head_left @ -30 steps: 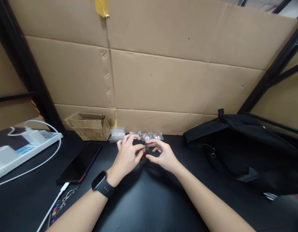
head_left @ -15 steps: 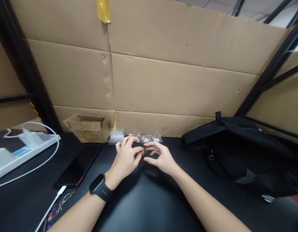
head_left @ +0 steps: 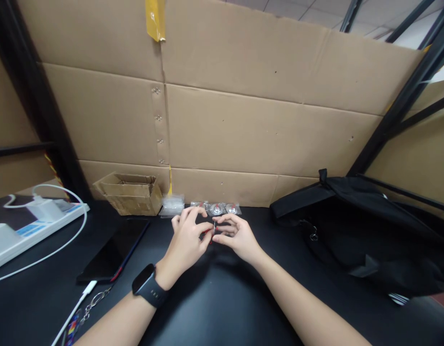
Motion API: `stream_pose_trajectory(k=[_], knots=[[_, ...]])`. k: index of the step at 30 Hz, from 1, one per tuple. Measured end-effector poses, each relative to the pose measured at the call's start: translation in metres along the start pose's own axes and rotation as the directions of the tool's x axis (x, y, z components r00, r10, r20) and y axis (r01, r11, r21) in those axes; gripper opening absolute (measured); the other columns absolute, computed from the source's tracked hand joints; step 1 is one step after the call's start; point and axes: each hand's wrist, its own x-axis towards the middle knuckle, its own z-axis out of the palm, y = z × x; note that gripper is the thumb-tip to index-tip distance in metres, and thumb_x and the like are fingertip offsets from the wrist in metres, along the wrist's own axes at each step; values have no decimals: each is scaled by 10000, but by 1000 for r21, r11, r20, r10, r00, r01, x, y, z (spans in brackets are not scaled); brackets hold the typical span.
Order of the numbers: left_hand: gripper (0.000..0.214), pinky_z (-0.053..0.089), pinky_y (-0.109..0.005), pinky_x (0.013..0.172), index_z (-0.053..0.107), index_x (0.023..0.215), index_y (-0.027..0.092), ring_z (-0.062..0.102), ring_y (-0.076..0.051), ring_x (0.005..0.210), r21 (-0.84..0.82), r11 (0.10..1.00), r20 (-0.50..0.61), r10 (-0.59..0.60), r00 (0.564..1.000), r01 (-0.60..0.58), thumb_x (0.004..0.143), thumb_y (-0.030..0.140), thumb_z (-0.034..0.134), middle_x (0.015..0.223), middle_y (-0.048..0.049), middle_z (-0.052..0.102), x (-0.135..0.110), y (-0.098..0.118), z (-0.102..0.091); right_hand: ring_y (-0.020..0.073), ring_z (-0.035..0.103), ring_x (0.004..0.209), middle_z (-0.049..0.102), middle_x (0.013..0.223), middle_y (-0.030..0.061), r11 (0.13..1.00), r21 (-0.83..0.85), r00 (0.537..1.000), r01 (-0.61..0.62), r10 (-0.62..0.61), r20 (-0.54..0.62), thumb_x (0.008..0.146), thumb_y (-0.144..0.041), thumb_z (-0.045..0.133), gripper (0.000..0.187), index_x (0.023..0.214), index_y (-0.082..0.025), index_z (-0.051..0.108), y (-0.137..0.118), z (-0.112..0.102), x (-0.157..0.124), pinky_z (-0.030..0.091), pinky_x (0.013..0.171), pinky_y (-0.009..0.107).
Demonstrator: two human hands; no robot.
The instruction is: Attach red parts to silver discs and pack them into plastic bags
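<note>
A thin disc (head_left: 214,227), seen nearly edge-on, stands upright between my hands over the black table. My right hand (head_left: 240,239) grips its rim between thumb and fingers. At the disc's left face, my left hand (head_left: 188,238) pinches a small red part (head_left: 208,231), mostly covered by the fingertips. Whether the red part is joined to the disc I cannot tell. Just behind my fingers lie several round silvery pieces with red marks in clear bags (head_left: 217,208). A stack of clear plastic bags (head_left: 172,205) sits to their left.
A cardboard box (head_left: 131,194) stands at the back left against the cardboard wall (head_left: 222,129). Left of me lie a phone (head_left: 114,252) on a white cable and a white power strip (head_left: 38,226). A black bag (head_left: 366,230) fills the right side.
Both hands stay at nearly the same spot with the disc between them. The right fingers have drawn slightly closer together. The view has tilted up a little.
</note>
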Motion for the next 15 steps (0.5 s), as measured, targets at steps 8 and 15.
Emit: stream_pose_trajectory(k=[8, 15], knots=[[134, 351, -497, 932, 820, 849, 330, 468, -326, 1206, -64, 991, -45, -123, 991, 120, 886, 341, 691, 1176, -75, 638, 1, 1, 2, 233, 750, 927, 741, 1078, 70, 998, -24, 998, -55, 55, -13, 756, -512, 820, 385, 929, -187, 706, 0, 0, 3, 618, 823, 355], [106, 346, -497, 972, 813, 845, 356, 481, -305, 1197, -132, 981, -15, -143, 990, 140, 879, 339, 714, 1151, -47, 633, 1, 2, 4, 183, 694, 826, 721, 948, 46, 996, -93, 999, -9, 13, 34, 822, -520, 753, 349, 937, -192, 715, 1, -1, 4, 555, 717, 287]])
